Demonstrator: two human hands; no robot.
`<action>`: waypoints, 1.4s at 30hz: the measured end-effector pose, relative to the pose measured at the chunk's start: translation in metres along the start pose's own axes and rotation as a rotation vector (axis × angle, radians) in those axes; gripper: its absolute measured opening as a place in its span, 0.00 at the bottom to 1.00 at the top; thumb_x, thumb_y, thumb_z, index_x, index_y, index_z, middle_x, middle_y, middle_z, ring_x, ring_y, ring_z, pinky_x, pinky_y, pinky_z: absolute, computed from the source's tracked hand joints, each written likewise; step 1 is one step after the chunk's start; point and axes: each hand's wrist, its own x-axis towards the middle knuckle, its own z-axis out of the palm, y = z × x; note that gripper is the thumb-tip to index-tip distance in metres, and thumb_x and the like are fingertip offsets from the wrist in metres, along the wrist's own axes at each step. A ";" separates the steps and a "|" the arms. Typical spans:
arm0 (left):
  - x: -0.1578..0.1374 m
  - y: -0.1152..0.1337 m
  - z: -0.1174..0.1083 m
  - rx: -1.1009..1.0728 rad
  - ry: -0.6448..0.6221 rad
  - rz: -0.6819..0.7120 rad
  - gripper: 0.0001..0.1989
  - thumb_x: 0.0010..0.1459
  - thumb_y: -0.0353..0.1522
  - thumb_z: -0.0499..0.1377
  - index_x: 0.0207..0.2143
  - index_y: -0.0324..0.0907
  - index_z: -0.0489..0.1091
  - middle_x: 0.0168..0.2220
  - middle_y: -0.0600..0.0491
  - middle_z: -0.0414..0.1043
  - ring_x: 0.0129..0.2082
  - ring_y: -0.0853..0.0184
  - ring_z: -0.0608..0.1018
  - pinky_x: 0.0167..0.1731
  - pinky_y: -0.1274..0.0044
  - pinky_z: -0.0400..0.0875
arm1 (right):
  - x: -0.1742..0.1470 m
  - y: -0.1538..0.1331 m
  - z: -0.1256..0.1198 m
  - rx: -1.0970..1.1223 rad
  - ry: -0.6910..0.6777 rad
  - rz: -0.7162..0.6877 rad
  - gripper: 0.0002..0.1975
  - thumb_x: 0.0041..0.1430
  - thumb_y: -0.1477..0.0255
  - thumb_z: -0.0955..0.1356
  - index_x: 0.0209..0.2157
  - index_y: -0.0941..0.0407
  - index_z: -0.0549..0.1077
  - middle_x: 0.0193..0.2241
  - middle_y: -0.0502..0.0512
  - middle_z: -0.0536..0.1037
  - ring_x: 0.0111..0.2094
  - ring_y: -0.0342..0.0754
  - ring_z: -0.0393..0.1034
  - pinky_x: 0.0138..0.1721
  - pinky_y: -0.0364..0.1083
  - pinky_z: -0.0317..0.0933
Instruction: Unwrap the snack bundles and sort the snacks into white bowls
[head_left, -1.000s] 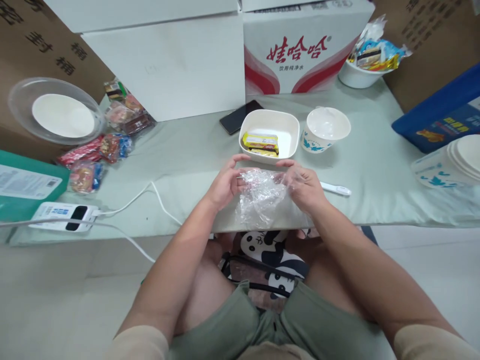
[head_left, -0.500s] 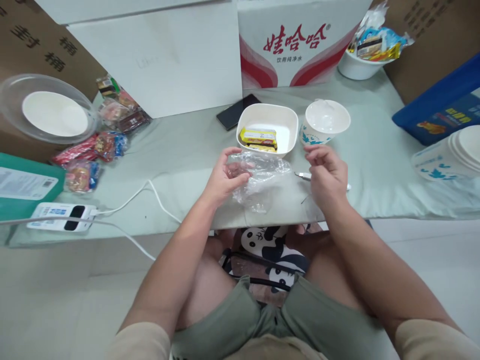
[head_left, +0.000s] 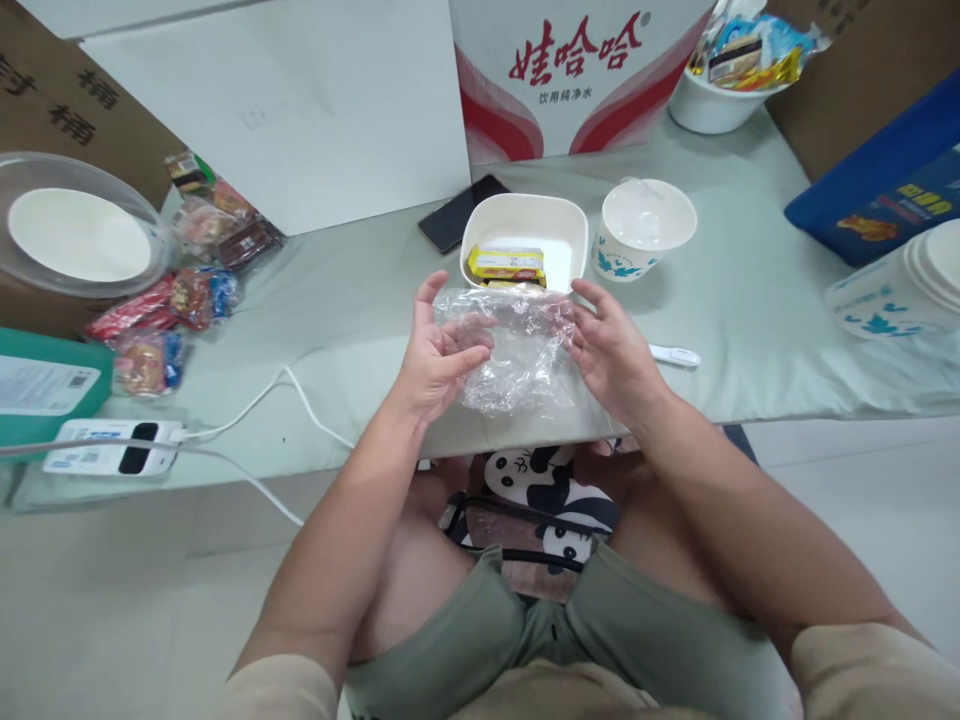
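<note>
A crumpled piece of clear plastic film (head_left: 514, 365) is spread between my two hands, just in front of the white bowl (head_left: 564, 240). My left hand (head_left: 435, 360) has the film's left side, its fingers spread and partly behind the film. On the opposite side, my right hand (head_left: 611, 350) holds the film with bent fingers, the index finger raised. Yellow snack packets (head_left: 507, 264) lie in the bowl, their lower part hidden by the film. Beside my right hand lies a white-handled tool (head_left: 679, 356), its other end hidden by the hand.
A paper cup (head_left: 630, 262) with clear plastic inside stands right of the bowl. Behind the bowl lies a black phone (head_left: 450, 222). Wrapped snacks (head_left: 199, 298) and a white power bank (head_left: 112, 447) with cables are at left. Stacked cups (head_left: 877, 308) stand at right; cartons (head_left: 300, 110) line the back.
My right hand has moved left from beside the white-handled tool and has taken the film's right side. The film is now stretched wider between both hands.
</note>
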 end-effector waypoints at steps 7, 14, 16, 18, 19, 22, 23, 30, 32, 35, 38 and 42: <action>0.004 0.001 -0.003 0.123 -0.082 -0.061 0.25 0.43 0.38 0.76 0.44 0.46 0.75 0.36 0.53 0.81 0.35 0.65 0.81 0.37 0.74 0.76 | -0.004 -0.008 0.016 -0.156 -0.083 0.059 0.12 0.49 0.65 0.75 0.35 0.54 0.75 0.31 0.51 0.80 0.36 0.48 0.77 0.44 0.51 0.72; 0.003 -0.001 0.000 0.234 -0.140 -0.196 0.19 0.54 0.42 0.68 0.45 0.46 0.71 0.19 0.61 0.72 0.18 0.69 0.77 0.21 0.79 0.71 | -0.005 -0.008 0.008 -0.148 -0.074 0.009 0.14 0.52 0.60 0.73 0.33 0.52 0.67 0.25 0.46 0.75 0.18 0.41 0.67 0.20 0.44 0.65; 0.002 -0.002 0.004 0.182 -0.166 -0.229 0.25 0.54 0.42 0.67 0.52 0.47 0.67 0.19 0.62 0.73 0.19 0.67 0.79 0.20 0.79 0.71 | -0.007 -0.010 0.006 -0.151 -0.036 -0.013 0.15 0.52 0.59 0.74 0.34 0.52 0.68 0.24 0.45 0.75 0.15 0.40 0.63 0.16 0.43 0.60; 0.003 -0.002 0.007 0.136 -0.178 -0.262 0.27 0.54 0.42 0.66 0.53 0.48 0.64 0.21 0.61 0.76 0.19 0.65 0.81 0.18 0.80 0.69 | -0.008 -0.012 0.006 -0.133 -0.006 -0.031 0.16 0.52 0.58 0.74 0.35 0.52 0.71 0.23 0.45 0.74 0.15 0.40 0.61 0.16 0.43 0.58; 0.004 -0.003 0.009 0.111 -0.163 -0.270 0.26 0.53 0.42 0.66 0.52 0.48 0.64 0.22 0.60 0.77 0.19 0.66 0.80 0.17 0.81 0.68 | -0.008 -0.013 0.006 -0.111 0.000 -0.027 0.15 0.51 0.58 0.75 0.34 0.52 0.72 0.22 0.46 0.74 0.15 0.40 0.61 0.16 0.44 0.58; 0.009 -0.003 0.012 0.042 -0.060 -0.259 0.18 0.50 0.40 0.67 0.40 0.46 0.65 0.20 0.60 0.74 0.15 0.68 0.77 0.13 0.83 0.64 | -0.009 -0.017 0.006 0.009 0.019 0.007 0.11 0.48 0.63 0.75 0.31 0.52 0.74 0.31 0.49 0.79 0.17 0.37 0.59 0.18 0.44 0.58; 0.011 -0.002 0.012 0.027 -0.029 -0.252 0.17 0.48 0.39 0.67 0.37 0.45 0.66 0.19 0.60 0.72 0.14 0.70 0.76 0.12 0.83 0.62 | -0.009 -0.018 0.005 0.057 0.035 0.013 0.09 0.47 0.66 0.75 0.29 0.52 0.73 0.37 0.50 0.81 0.17 0.36 0.59 0.18 0.43 0.58; 0.020 0.002 0.003 -0.135 -0.038 -0.253 0.23 0.50 0.47 0.63 0.44 0.45 0.69 0.33 0.55 0.76 0.27 0.66 0.82 0.24 0.76 0.78 | -0.007 -0.019 -0.007 -0.028 -0.011 -0.113 0.14 0.56 0.61 0.66 0.21 0.53 0.73 0.39 0.58 0.82 0.35 0.51 0.74 0.34 0.51 0.69; 0.020 -0.001 0.004 -0.053 0.000 -0.218 0.26 0.47 0.41 0.69 0.47 0.46 0.67 0.34 0.56 0.76 0.29 0.68 0.80 0.28 0.76 0.79 | -0.006 -0.016 -0.009 -0.230 -0.018 -0.172 0.21 0.61 0.56 0.64 0.21 0.53 0.74 0.40 0.61 0.81 0.43 0.56 0.75 0.40 0.53 0.69; 0.020 -0.011 0.005 0.099 0.007 -0.108 0.34 0.42 0.31 0.72 0.51 0.47 0.63 0.33 0.57 0.76 0.30 0.70 0.79 0.30 0.78 0.76 | -0.006 -0.012 -0.006 -0.439 0.070 -0.160 0.14 0.53 0.58 0.72 0.35 0.53 0.77 0.52 0.60 0.77 0.47 0.56 0.75 0.40 0.51 0.69; 0.020 -0.020 0.001 0.237 -0.016 0.050 0.36 0.46 0.35 0.72 0.56 0.49 0.61 0.38 0.55 0.76 0.35 0.66 0.81 0.35 0.73 0.77 | -0.006 -0.013 -0.003 -0.413 0.048 -0.038 0.28 0.44 0.61 0.76 0.49 0.52 0.72 0.50 0.58 0.77 0.43 0.53 0.74 0.37 0.49 0.68; 0.009 -0.017 0.001 0.622 0.373 0.696 0.15 0.59 0.43 0.64 0.44 0.46 0.68 0.39 0.53 0.74 0.45 0.63 0.79 0.48 0.64 0.75 | -0.008 -0.019 0.000 -0.467 -0.023 0.037 0.11 0.49 0.65 0.72 0.34 0.54 0.73 0.29 0.50 0.77 0.31 0.47 0.70 0.36 0.48 0.64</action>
